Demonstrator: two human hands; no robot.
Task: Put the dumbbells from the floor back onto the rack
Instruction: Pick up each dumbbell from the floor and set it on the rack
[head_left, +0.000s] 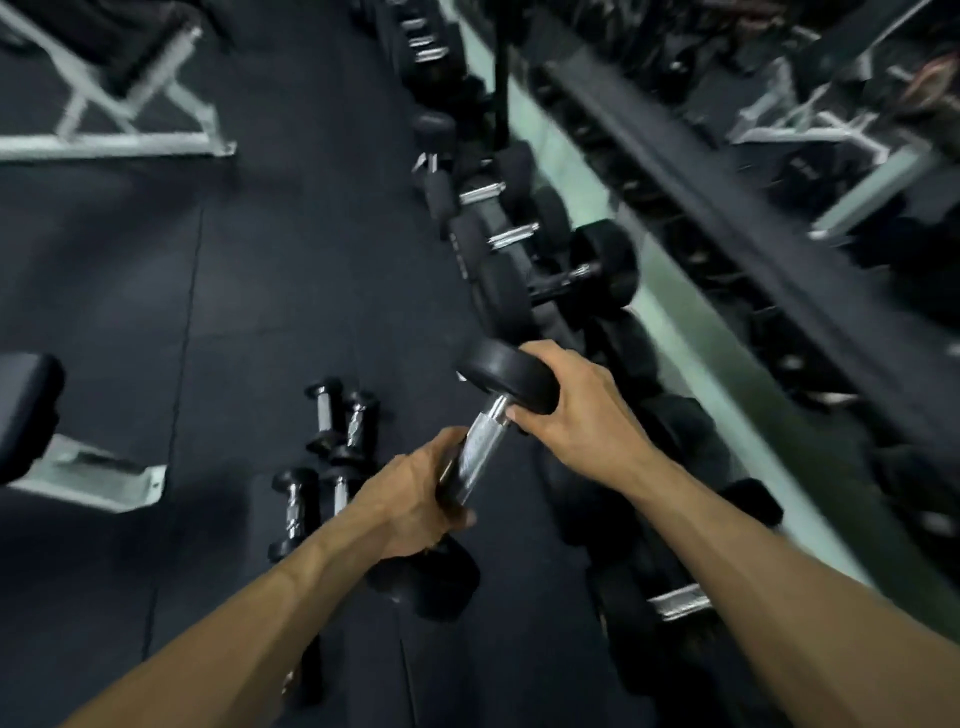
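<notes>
A black dumbbell (480, 447) is carried off the floor, tilted, near head low and far head high. The left hand (415, 499) is wrapped round the lower part of the chrome handle, just above the near head. The right hand (576, 410) is cupped over the far head, thumb touching the top of the handle. Both hands are closed on the same weight; neither is free.

Risk one: the right hand is set on the smooth rubber head, not on the knurled handle, so a slip is likely if the load is swung, and the weight would then be dropped from the left grip alone.

Left of the left hand, four small dumbbells (324, 457) are lying on the floor (234, 312) in two close pairs, not yet picked up. A dropped weight could be landed on them, or they could be stepped on.

Right of and beyond the right hand, the rack (519, 260) is packed with dumbbells, heads close together. No open slot can be made out; the view is blurred. Fingers could be pinched between heads when the weight is set in, since the right hand is wrapped over the head that enters first.

Farther left, beyond both hands, a bench frame (119, 140) is seen, well apart.
</notes>
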